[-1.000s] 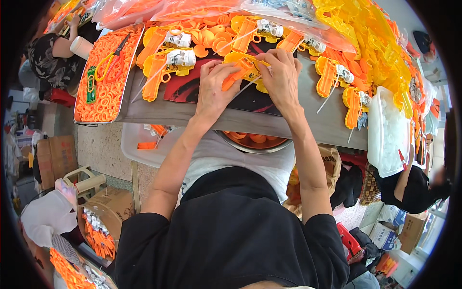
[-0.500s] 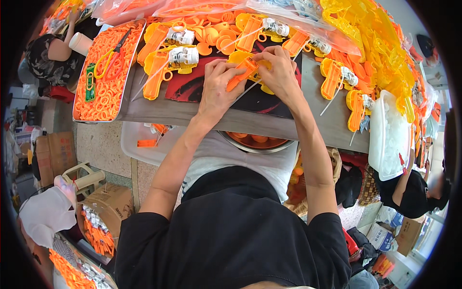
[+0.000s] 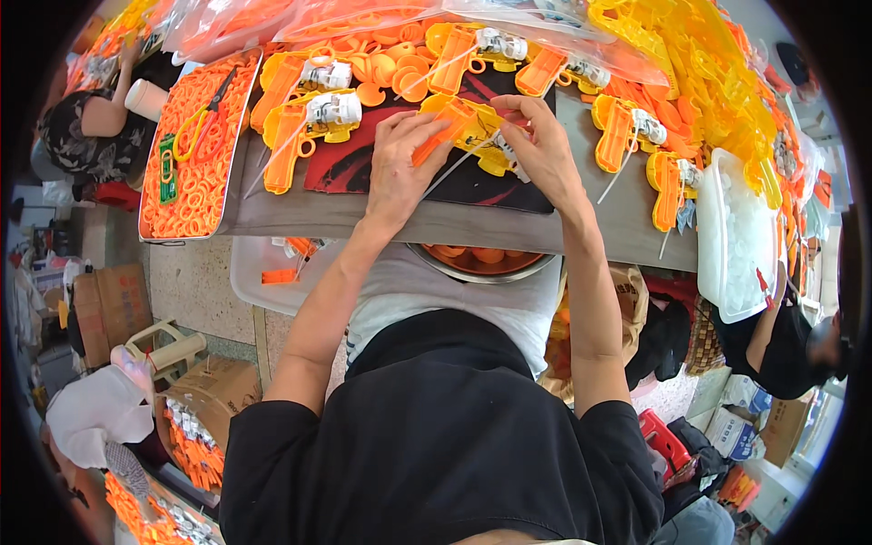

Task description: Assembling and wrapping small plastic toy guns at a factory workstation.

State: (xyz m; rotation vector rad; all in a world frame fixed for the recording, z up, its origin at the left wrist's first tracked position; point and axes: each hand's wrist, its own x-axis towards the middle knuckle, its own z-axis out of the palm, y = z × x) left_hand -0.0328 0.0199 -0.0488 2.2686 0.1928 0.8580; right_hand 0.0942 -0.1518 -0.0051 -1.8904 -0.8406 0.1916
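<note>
A half-built toy gun, yellow-shelled with an orange handle piece, is tilted over the dark red-and-black mat. My left hand grips it by the orange handle. A thin white strip slants down from it, and a whitish part shows at its lower right. My right hand is at the gun's right end, thumb and forefinger spread apart beside the yellow shell; whether the fingertips touch it is unclear. Similar toy guns with white mechanisms lie to the left, behind and to the right.
At left, a tray of orange rings holds scissors and a green piece. Orange discs and yellow shells are heaped behind. A white tub stands at right; a metal bowl sits below the table edge. Other people work nearby.
My right thumb and forefinger have spread apart from their pinch on the toy gun, uncovering more of its yellow shell. My left hand keeps its hold on the handle. The view has shifted slightly.
</note>
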